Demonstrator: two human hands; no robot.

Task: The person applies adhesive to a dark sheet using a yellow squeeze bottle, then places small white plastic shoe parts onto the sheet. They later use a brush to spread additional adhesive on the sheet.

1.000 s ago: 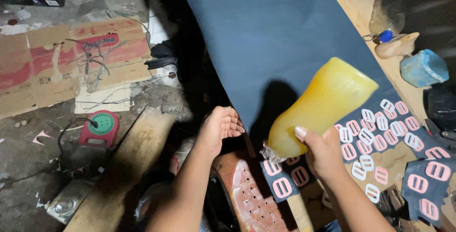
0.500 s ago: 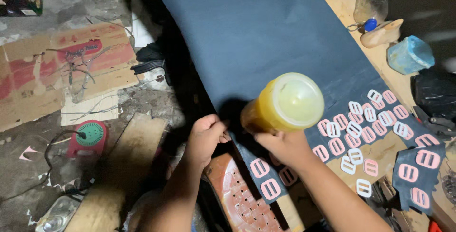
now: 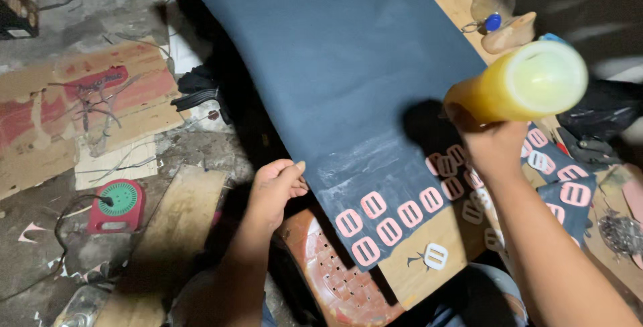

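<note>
right hand (image 3: 492, 149), fingers wrapped around the yellow bottle (image 3: 516, 89), holds it raised above the dark sheet (image 3: 335, 66). left hand (image 3: 274, 190), fingers loosely curled, touches the sheet's edge near pink buckles (image 3: 385, 220).

A translucent amber-yellow plastic bottle (image 3: 516, 89) with a pale, cream-coloured base stands out against a broad dark slate-blue sheet (image 3: 335, 59), whose lower end is smeared chalky grey and dotted with rows of pale pink rectangular buckles (image 3: 385, 223). A single white buckle (image 3: 435, 256) lies on the tan wooden board (image 3: 422, 267), above a reddish-brown perforated plastic stool (image 3: 338, 273). On the grey floor sit a red-and-green round device (image 3: 117, 205) and brown cardboard with faded red print (image 3: 80, 109).
</note>
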